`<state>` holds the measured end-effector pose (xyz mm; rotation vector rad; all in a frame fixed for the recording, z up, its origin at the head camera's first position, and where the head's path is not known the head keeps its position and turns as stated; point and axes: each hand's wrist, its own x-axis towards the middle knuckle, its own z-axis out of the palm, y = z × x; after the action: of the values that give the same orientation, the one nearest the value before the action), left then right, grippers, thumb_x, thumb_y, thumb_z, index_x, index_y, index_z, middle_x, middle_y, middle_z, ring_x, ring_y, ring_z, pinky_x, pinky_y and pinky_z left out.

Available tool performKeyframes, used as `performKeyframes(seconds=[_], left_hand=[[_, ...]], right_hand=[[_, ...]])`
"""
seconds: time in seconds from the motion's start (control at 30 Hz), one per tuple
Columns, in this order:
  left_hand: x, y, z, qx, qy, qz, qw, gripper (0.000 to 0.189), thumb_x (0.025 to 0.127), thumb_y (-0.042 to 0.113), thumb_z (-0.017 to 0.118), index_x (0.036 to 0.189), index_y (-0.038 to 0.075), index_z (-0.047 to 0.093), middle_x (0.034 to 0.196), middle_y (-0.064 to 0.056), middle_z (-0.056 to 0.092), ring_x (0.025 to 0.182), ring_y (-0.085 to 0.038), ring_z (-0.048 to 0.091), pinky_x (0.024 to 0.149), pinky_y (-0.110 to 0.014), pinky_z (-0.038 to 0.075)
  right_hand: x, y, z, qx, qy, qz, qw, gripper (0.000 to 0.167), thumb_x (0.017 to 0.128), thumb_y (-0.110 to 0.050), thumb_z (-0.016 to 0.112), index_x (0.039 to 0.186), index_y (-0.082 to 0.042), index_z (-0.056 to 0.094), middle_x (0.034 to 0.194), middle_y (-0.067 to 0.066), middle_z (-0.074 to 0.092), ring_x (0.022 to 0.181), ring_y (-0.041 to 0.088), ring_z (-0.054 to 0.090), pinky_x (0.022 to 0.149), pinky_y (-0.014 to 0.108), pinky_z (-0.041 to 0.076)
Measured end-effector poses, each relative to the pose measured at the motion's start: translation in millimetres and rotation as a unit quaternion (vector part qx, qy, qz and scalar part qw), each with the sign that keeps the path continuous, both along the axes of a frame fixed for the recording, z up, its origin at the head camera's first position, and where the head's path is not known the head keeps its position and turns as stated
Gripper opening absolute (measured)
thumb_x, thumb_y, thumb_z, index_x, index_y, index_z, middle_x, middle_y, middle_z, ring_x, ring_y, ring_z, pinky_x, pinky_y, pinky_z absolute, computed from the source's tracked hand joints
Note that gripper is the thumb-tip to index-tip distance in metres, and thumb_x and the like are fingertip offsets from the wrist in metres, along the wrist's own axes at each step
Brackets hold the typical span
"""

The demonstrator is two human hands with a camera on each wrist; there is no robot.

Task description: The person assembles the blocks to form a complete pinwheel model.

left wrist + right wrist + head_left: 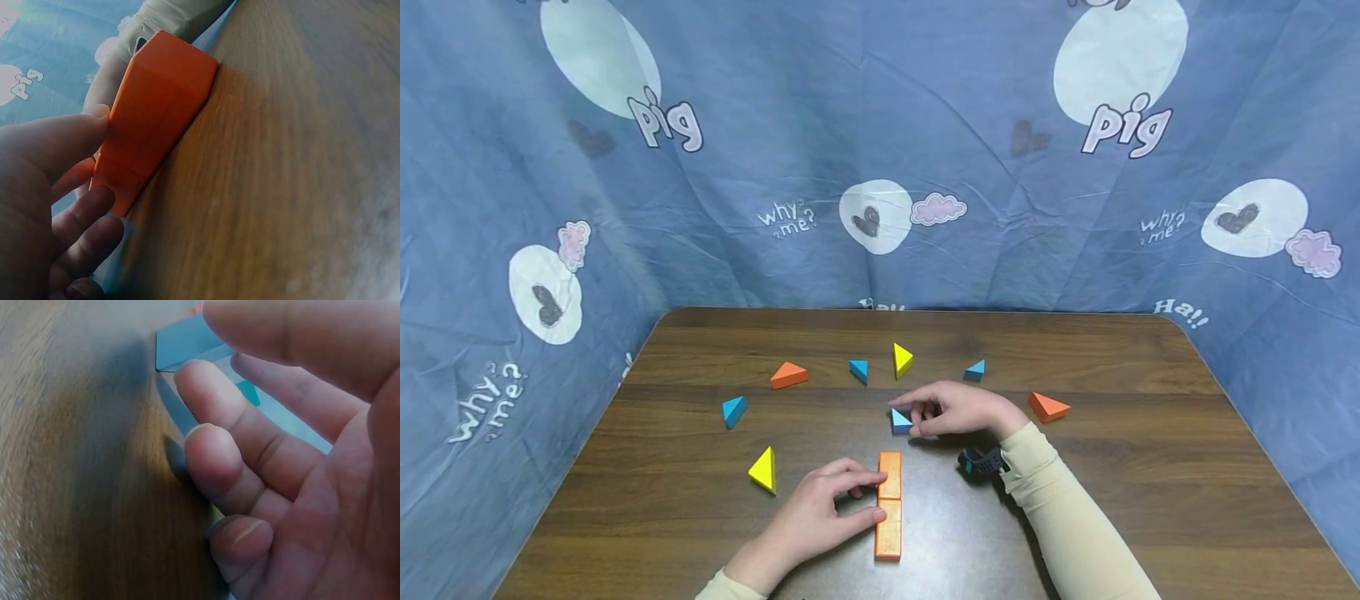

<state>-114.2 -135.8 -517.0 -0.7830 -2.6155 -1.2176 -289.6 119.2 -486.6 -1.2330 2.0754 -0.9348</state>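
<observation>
Two orange rectangular blocks lie end to end on the table, the far one (890,467) touching the near one (889,537). My left hand (808,512) is on their left side; its index fingertip touches the far block and its thumb the near block. In the left wrist view the thumb rests against the orange side (153,103). Beyond the blocks, my right hand (958,410) pinches a small blue triangular block (900,422) between thumb and index finger. The right wrist view shows the blue block (187,344) partly behind the thumb, the other fingers loosely bent.
Around the hands lie yellow triangular blocks (764,471) (902,361), orange ones (789,376) (1048,407) and blue ones (733,412) (859,371) (974,371). A black wristband (981,462) is on the right wrist. A blue printed cloth (880,275) hangs behind the wooden table (1150,483).
</observation>
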Motion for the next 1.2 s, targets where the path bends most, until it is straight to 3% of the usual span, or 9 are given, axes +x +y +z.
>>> performKeyframes(seconds=[0.3, 0.8, 1.1, 1.2], left_hand=[[0.4, 0.0, -0.3, -0.003, -0.016, 0.005, 0.9999, 0.039, 0.085, 0.046, 0.076, 0.12, 0.029, 0.072, 0.103, 0.016, 0.063, 0.086, -0.004, 0.057, 0.071, -0.023, 0.047], [0.7, 0.0, -0.1, -0.002, -0.007, 0.003, 1.0, 0.039, 0.086, 0.045, 0.076, 0.12, 0.028, 0.072, 0.102, 0.016, 0.063, 0.085, -0.004, 0.057, 0.07, -0.023, 0.046], [0.5, 0.2, 0.2, -0.004, -0.004, 0.004, 1.0, 0.039, 0.085, 0.045, 0.076, 0.12, 0.027, 0.072, 0.102, 0.016, 0.063, 0.085, -0.004, 0.057, 0.069, -0.021, 0.045], [0.6, 0.2, 0.2, -0.007, -0.007, 0.006, 0.9999, 0.04, 0.085, 0.046, 0.076, 0.12, 0.028, 0.072, 0.102, 0.016, 0.063, 0.086, -0.004, 0.056, 0.07, -0.022, 0.045]], right_hand=[[1.1, 0.0, 1.2, 0.003, -0.003, -0.008, 1.0, 0.047, 0.096, -0.03, 0.067, 0.14, -0.019, 0.057, 0.088, -0.004, 0.065, 0.07, 0.011, 0.055, 0.064, 0.027, 0.046], [2.8, -1.5, 2.6, 0.003, 0.003, 0.001, 1.0, 0.046, 0.096, -0.028, 0.067, 0.139, -0.019, 0.057, 0.086, -0.007, 0.067, 0.068, 0.009, 0.054, 0.064, 0.026, 0.046], [1.6, 1.5, 2.0, -0.004, 0.046, -0.026, 0.9986, 0.045, 0.092, -0.038, 0.071, 0.133, -0.023, 0.063, 0.112, -0.006, 0.062, 0.079, 0.01, 0.058, 0.069, 0.029, 0.049], [1.2, 1.2, 1.4, -0.01, 0.048, -0.03, 0.9983, 0.046, 0.091, -0.04, 0.072, 0.133, -0.022, 0.064, 0.113, -0.007, 0.063, 0.08, 0.01, 0.06, 0.07, 0.03, 0.05]])
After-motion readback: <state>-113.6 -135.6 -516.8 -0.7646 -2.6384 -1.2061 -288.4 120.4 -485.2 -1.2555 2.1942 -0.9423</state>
